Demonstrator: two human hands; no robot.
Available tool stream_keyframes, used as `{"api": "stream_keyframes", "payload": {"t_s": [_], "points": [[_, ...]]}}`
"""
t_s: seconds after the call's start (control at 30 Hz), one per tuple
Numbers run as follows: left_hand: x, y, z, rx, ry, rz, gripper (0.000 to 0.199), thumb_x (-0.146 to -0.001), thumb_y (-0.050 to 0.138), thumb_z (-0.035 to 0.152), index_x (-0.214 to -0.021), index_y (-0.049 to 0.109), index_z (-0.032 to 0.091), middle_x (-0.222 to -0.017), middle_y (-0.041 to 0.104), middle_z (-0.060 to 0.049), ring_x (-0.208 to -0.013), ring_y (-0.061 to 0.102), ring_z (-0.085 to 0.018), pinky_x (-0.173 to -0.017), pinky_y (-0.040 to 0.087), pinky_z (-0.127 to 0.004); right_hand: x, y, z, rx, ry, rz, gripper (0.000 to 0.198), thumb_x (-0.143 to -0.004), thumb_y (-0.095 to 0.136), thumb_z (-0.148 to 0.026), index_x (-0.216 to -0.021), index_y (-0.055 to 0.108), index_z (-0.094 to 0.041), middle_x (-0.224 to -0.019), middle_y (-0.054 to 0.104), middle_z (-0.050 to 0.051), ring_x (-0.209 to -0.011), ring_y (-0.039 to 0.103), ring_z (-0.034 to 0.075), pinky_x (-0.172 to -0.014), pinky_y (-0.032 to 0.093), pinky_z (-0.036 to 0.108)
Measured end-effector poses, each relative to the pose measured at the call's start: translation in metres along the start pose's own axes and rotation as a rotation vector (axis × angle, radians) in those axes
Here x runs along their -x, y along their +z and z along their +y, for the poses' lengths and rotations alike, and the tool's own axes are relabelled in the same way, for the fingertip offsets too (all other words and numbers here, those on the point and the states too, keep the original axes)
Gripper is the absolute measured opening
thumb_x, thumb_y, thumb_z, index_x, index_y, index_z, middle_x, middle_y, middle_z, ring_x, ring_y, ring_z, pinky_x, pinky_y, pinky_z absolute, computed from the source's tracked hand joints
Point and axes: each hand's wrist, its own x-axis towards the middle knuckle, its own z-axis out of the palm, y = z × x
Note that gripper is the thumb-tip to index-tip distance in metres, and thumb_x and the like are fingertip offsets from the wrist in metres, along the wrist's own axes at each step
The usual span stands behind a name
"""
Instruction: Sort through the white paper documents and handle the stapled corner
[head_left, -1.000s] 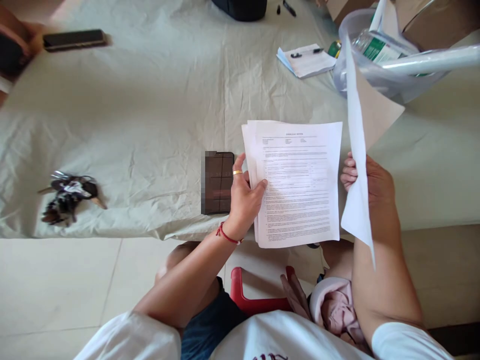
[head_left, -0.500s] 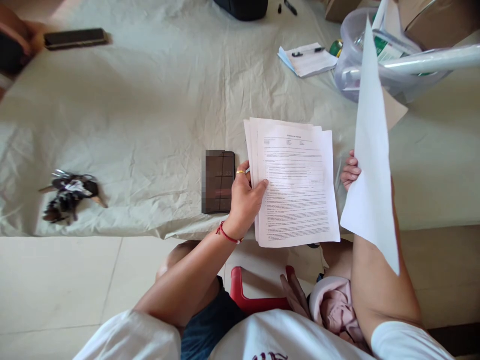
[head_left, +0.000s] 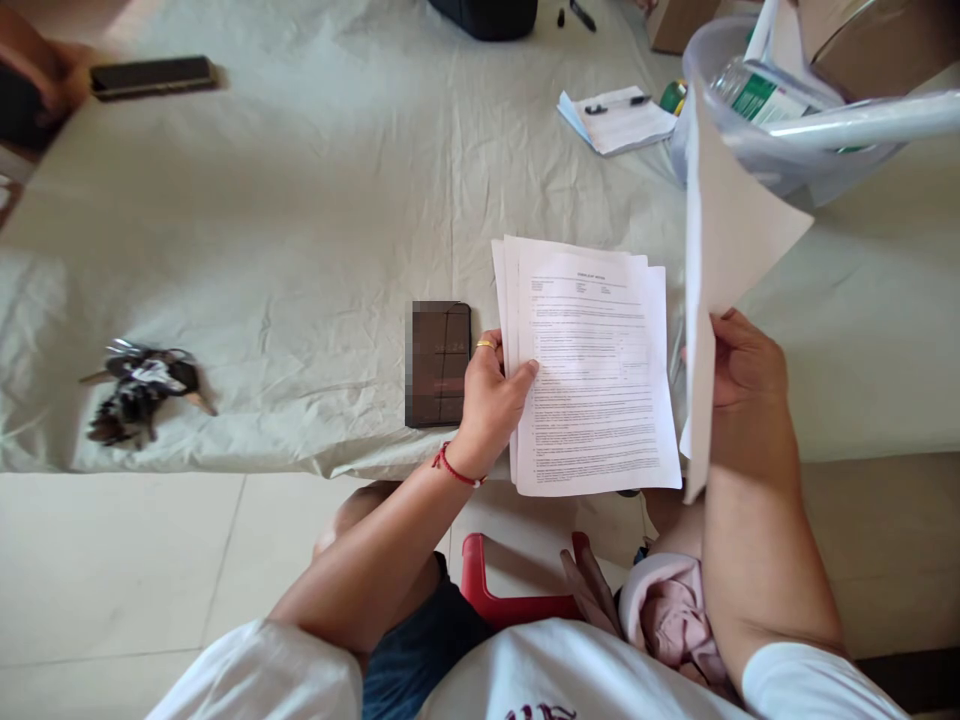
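Over the last half-second the loose paper (head_left: pixel 701 300) at centre right of the frame has swung from showing a broad white face to standing nearly edge-on, its upper corner flaring toward the plastic tub (head_left: pixel 825 175) at upper right. The stack of printed sheets (head_left: pixel 596 390), right of centre and jutting past the front edge of the table (head_left: pixel 315 220), has hardly shifted in that time, though compared with a second ago its sheets are more fanned at the upper right corner. The papers seem to remain parted in two: the stack lies print-up to the view, while the loose paper shows no legible print, and how many leaves it has is unclear.

The left hand (head_left: pixel 495 395) reaches up from the lower left, its grip pinching the stack by its left edge, thumb on the top page and fingers behind, just beside the phone (head_left: pixel 442 365). The right hand (head_left: pixel 750 360) comes almost straight up from the lower right, its grip closed around the loose paper, most fingers hidden behind it
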Motion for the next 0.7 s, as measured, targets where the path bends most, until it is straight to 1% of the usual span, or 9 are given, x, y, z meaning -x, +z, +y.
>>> {"api": "stream_keyframes", "payload": {"t_s": [0.07,0.13,0.23,0.3,0.43,0.57,0.7], "points": [[0.0,0.0,0.0,-0.003,-0.001,0.002,0.042,-0.084,0.081,0.024,-0.116,0.054,0.025,-0.121,0.082,-0.009,-0.117,0.081,-0.029,-0.11,0.064,-0.052,-0.003,0.0,0.003,0.009,-0.012,0.055,0.021,-0.067,0.082,-0.014,-0.084,0.071,-0.018,-0.088,0.076,0.0,-0.083,0.072,0.011,-0.079,0.064,0.021],[-0.001,0.0,0.0,-0.004,-0.005,0.005,0.042,-0.083,0.08,0.024,-0.116,0.054,0.025,-0.118,0.083,-0.009,-0.112,0.082,-0.028,-0.104,0.065,-0.049,-0.005,0.0,0.005,0.031,-0.023,0.081,0.02,-0.067,0.082,-0.015,-0.084,0.072,-0.019,-0.09,0.077,0.0,-0.085,0.072,0.011,-0.083,0.065,0.022],[-0.001,0.001,-0.001,-0.007,-0.009,0.014,0.043,-0.082,0.08,0.023,-0.116,0.054,0.024,-0.113,0.084,-0.007,-0.104,0.082,-0.026,-0.095,0.065,-0.044,-0.006,-0.001,0.008,0.077,-0.021,0.08,0.023,-0.064,0.088,-0.022,-0.084,0.076,-0.024,-0.094,0.08,0.0,-0.089,0.074,0.017,-0.088,0.069,0.032],[-0.002,0.001,-0.001,-0.01,-0.009,0.022,0.043,-0.081,0.08,0.022,-0.116,0.054,0.024,-0.111,0.084,-0.007,-0.102,0.082,-0.025,-0.092,0.065,-0.042,-0.008,-0.002,0.01,0.11,-0.024,0.082,0.025,-0.061,0.092,-0.028,-0.082,0.078,-0.028,-0.094,0.081,0.0,-0.092,0.075,0.021,-0.09,0.071,0.039],[-0.002,0.002,-0.001,-0.009,-0.013,0.023,0.043,-0.081,0.08,0.023,-0.116,0.054,0.024,-0.113,0.084,-0.007,-0.103,0.082,-0.025,-0.092,0.064,-0.042,-0.011,-0.006,0.012,0.175,-0.056,0.076,0.026,-0.058,0.094,-0.036,-0.078,0.078,-0.032,-0.096,0.081,0.002,-0.099,0.076,0.027,-0.095,0.071,0.044],[-0.001,0.001,-0.001,-0.008,-0.016,0.012,0.042,-0.082,0.079,0.023,-0.116,0.053,0.025,-0.116,0.084,-0.008,-0.106,0.082,-0.027,-0.095,0.065,-0.045,-0.011,-0.008,0.011,0.192,-0.048,0.07,0.03,-0.058,0.093,-0.038,-0.082,0.078,-0.03,-0.097,0.082,0.0,-0.101,0.077,0.025,-0.096,0.071,0.044],[-0.001,-0.001,-0.001,-0.023,-0.023,0.006,0.042,-0.083,0.079,0.024,-0.117,0.053,0.025,-0.117,0.083,-0.009,-0.108,0.082,-0.028,-0.097,0.065,-0.047,-0.01,-0.008,0.01,0.196,-0.049,0.062,0.03,-0.057,0.093,-0.037,-0.082,0.079,-0.03,-0.1,0.082,0.002,-0.102,0.077,0.027,-0.097,0.071,0.044]]}}
